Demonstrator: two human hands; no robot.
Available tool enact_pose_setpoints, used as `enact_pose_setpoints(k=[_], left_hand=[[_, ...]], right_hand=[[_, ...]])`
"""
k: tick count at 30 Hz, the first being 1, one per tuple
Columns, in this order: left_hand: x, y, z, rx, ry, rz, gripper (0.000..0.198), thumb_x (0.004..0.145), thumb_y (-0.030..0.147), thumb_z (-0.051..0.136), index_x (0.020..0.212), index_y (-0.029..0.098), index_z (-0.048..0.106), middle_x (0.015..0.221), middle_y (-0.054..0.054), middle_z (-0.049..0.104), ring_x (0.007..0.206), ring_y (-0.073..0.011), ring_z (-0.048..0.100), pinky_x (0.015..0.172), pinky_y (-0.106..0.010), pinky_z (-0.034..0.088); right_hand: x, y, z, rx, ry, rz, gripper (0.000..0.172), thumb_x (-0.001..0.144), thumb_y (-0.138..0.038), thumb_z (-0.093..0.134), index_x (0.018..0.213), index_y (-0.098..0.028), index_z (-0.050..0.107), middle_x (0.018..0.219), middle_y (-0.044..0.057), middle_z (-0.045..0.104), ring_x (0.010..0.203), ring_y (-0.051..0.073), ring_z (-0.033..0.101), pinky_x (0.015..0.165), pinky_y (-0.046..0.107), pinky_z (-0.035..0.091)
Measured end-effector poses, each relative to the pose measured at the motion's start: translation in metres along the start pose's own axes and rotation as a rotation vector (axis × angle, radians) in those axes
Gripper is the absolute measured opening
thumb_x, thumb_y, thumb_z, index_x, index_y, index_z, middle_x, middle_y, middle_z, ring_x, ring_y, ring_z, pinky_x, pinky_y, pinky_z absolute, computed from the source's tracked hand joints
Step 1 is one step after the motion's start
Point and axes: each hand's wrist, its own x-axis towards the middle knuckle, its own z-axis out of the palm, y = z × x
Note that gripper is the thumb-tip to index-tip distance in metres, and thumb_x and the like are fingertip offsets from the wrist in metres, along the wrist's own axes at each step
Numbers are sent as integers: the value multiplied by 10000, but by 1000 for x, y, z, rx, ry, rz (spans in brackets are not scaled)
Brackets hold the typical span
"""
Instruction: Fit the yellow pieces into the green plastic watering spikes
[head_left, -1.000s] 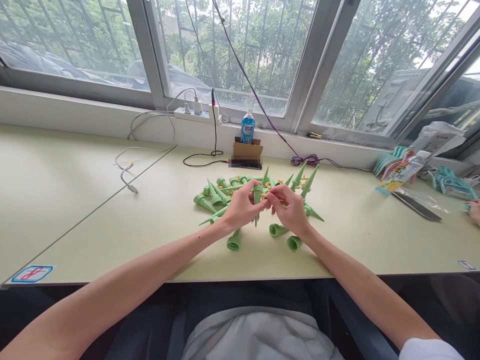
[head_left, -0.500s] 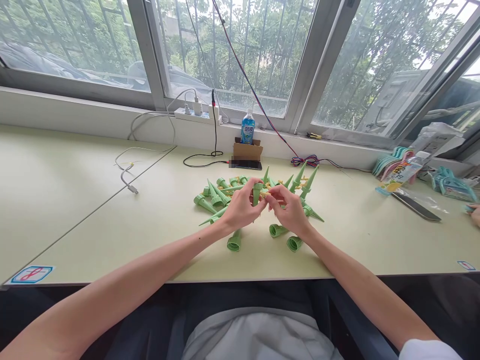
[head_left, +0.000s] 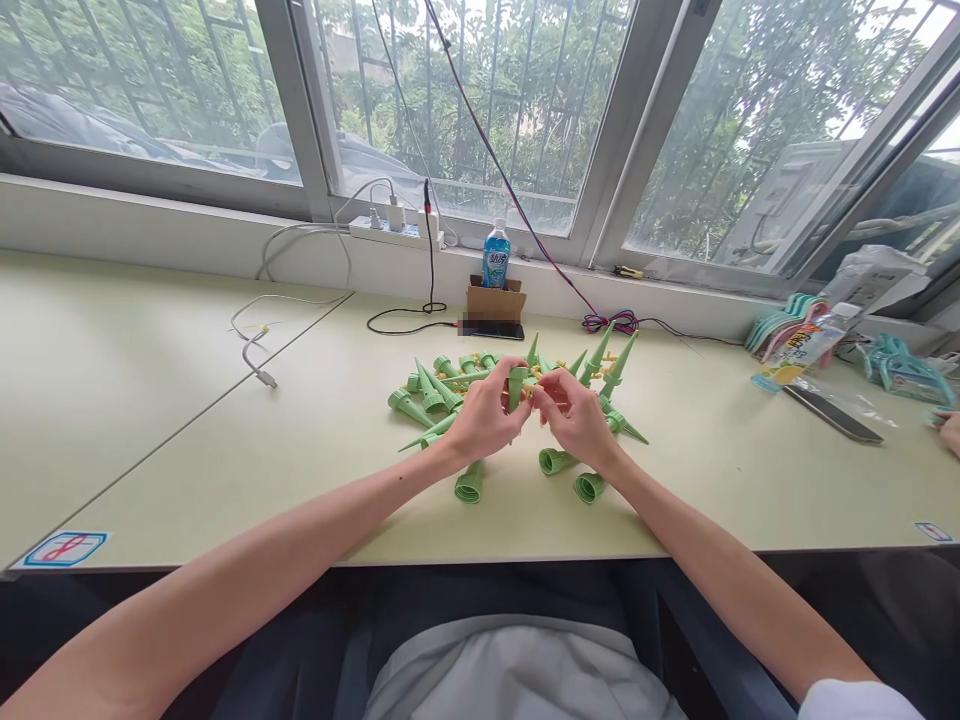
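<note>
Green tapered plastic spike [head_left: 517, 386] sits upright above the pale tabletop [head_left: 720, 480], gripped in the curled fingers of the left hand [head_left: 484, 413], while the right hand [head_left: 581, 415] pinches its thumb and fingertips nearly together on a small yellow plastic piece [head_left: 530, 390] beside it, with similar green spikes [head_left: 598, 356] beyond.

the left hand [head_left: 486, 408] grips a green spike [head_left: 517, 384], cap end up, tip down. the right hand [head_left: 577, 412] pinches a yellow peg [head_left: 530, 390] at the spike's side; whether it sits in the spike is hidden. other spikes [head_left: 408, 405] crowd the table [head_left: 420, 525] around the grip, some standing tip-up behind it, three lying open-ended on its near side. beyond the grip are a box [head_left: 496, 302], a bottle [head_left: 496, 258] and a phone [head_left: 501, 330]; far right, another person's hand [head_left: 952, 432].
</note>
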Motion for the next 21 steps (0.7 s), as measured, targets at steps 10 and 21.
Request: enact_pose_setpoints(k=[10,21], left_hand=[[-1,1,0,48,-15,22,385,875,332,548,1234,217,471,618,61,566,486,-120,577,533,-235,459],[-2,2,1,53,-23,19,383,858,306,551,1222,214,472,631,58,595,491,-117,587,541,-231,465]], right_hand=[[0,0,0,-79,-6,15,451,1000,-542,383,706,-214,478,535,-19,545,465,120,501,502,258,418],[-1,2,0,-106,-46,7,477,997,-545,386,661,-215,458,498,-28,490,452,123,469,497,268,399]])
